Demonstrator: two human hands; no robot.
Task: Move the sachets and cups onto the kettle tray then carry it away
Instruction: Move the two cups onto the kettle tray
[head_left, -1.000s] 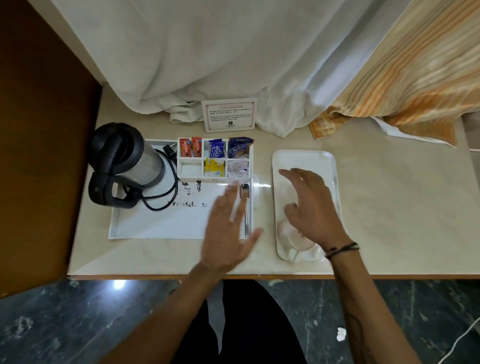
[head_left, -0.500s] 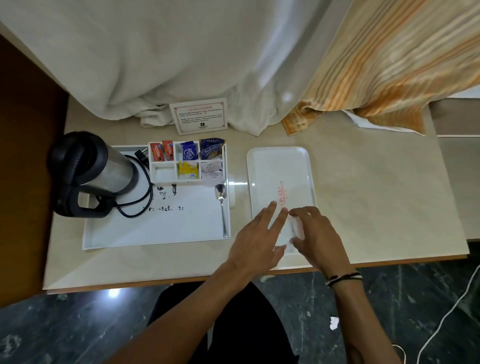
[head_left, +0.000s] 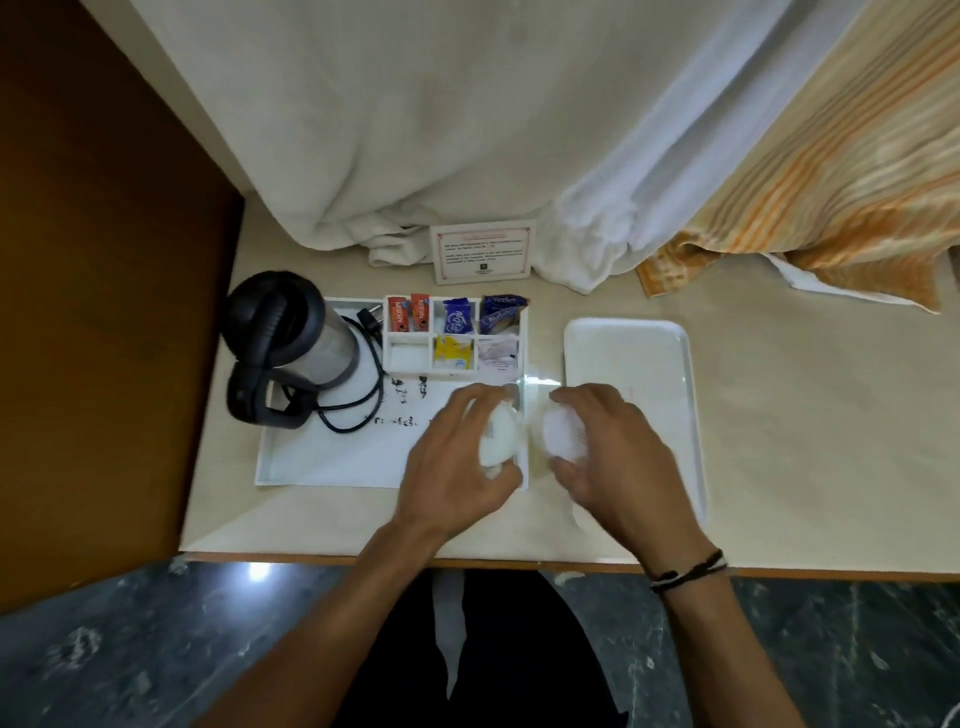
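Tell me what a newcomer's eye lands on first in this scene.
First, the two hands at the counter's front: the left hand and right hand each grip a white wrapped cup, one over the kettle tray, the other just right of its edge. Next, the black and steel kettle at the tray's left end, and the coloured sachets in the organiser at the back.

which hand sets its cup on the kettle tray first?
Left, probably. The left hand holds its white cup already over the kettle tray. The right hand holds its cup beyond the tray's right rim.
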